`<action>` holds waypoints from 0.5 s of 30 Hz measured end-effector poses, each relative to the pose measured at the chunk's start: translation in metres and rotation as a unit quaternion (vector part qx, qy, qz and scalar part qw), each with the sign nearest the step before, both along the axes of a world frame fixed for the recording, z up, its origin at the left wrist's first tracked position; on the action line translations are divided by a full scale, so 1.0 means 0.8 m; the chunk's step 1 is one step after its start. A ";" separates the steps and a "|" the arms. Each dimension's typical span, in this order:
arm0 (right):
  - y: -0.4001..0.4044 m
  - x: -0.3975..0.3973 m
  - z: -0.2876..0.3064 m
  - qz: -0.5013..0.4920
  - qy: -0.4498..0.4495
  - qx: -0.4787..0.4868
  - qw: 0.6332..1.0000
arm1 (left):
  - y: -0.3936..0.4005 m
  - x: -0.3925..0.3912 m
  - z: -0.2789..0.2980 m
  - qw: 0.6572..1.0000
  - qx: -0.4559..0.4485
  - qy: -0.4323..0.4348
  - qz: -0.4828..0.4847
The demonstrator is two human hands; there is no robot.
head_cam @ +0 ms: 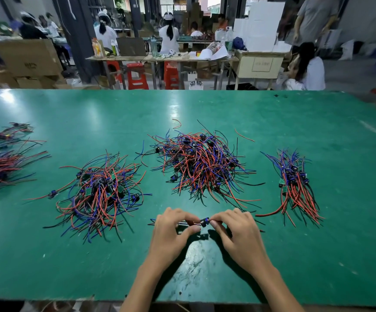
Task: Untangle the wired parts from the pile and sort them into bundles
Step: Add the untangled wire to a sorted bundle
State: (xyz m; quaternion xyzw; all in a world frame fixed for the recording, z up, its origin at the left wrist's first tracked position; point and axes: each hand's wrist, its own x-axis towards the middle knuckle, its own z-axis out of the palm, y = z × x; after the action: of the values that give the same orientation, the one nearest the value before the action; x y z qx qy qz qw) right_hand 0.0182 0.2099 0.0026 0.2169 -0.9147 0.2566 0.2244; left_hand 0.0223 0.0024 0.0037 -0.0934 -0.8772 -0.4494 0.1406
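Wired part (pixel 204 221) is low in the frame's centre, held between your two hands just above the green table (pixel 329 136). Your left hand (pixel 171 228) pinches its wires between thumb and fingers; your right hand (pixel 236 230) pinches the other side, right beside the small blue-black component. Its leads run out left and right behind your hands.

Progress, judged from the layout:
- Done: one bundle (pixel 295 185) at centre right, wires lying roughly parallel, components grouped at its upper end. Further wire groups (pixel 0 163) sit at the left edge; whether they are sorted cannot be told, being blurred and cut off.
- Outstanding: the main pile (pixel 200 163) in mid-frame is thoroughly tangled. A second pile (pixel 101 190), centre left, is equally knotted, red, blue and black wires crossing throughout.
- Loose: one stray part (pixel 52 194) lies just left of the second pile.

Assessment: you are at an early-to-middle stage. The tangled stock far outweighs the finished bundle. The held part appears free of both piles and ready to go to a bundle.
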 end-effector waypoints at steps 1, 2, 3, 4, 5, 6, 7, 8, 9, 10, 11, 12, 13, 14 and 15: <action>-0.001 0.000 0.000 0.001 0.000 0.007 1.000 | 0.000 0.000 0.002 1.000 -0.005 0.003 -0.002; -0.001 0.000 0.000 0.002 -0.001 0.009 1.000 | 0.001 -0.001 0.003 1.000 -0.011 0.009 -0.001; -0.002 0.000 0.000 0.001 -0.005 0.007 1.000 | 0.000 -0.001 0.003 1.000 -0.014 0.018 0.003; -0.002 0.000 0.001 0.000 -0.009 0.001 1.000 | 0.000 -0.001 0.004 1.000 -0.015 0.026 0.006; -0.001 0.001 0.001 -0.001 -0.013 -0.008 1.000 | 0.000 0.000 0.004 0.999 -0.016 0.032 0.009; -0.001 0.001 0.002 0.000 -0.015 -0.017 1.000 | 0.000 0.000 0.004 0.999 -0.018 0.034 0.009; 0.000 0.001 0.002 0.003 -0.015 -0.023 1.000 | 0.001 0.000 0.004 0.999 -0.021 0.035 0.009; 0.000 0.001 0.002 0.005 -0.014 -0.025 1.000 | 0.001 0.000 0.005 0.999 -0.023 0.035 0.008; 0.000 0.001 0.002 0.005 -0.010 -0.024 1.000 | 0.001 0.000 0.005 0.999 -0.026 0.036 0.009; 0.000 0.001 0.002 0.001 -0.005 -0.021 1.000 | 0.002 0.000 0.005 0.999 -0.028 0.038 0.010; 0.000 0.001 0.002 -0.005 -0.001 -0.019 1.000 | 0.002 0.000 0.005 0.999 -0.029 0.041 0.010; -0.001 0.001 0.002 -0.012 0.002 -0.018 1.000 | 0.003 0.000 0.005 0.998 -0.028 0.046 0.012; -0.001 0.000 0.001 -0.017 0.005 -0.018 1.000 | 0.003 0.000 0.005 0.998 -0.029 0.049 0.015; -0.002 0.000 0.001 -0.020 0.009 -0.019 1.000 | 0.003 0.000 0.005 0.998 -0.032 0.053 0.020; -0.002 0.000 0.000 -0.021 0.012 -0.020 0.999 | 0.004 0.001 0.006 0.997 -0.036 0.056 0.024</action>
State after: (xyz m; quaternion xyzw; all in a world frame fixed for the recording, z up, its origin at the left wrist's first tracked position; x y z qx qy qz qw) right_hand 0.0179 0.2082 0.0026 0.1958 -0.9110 0.2676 0.2452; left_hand 0.0229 0.0054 0.0081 -0.1023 -0.8856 -0.4082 0.1967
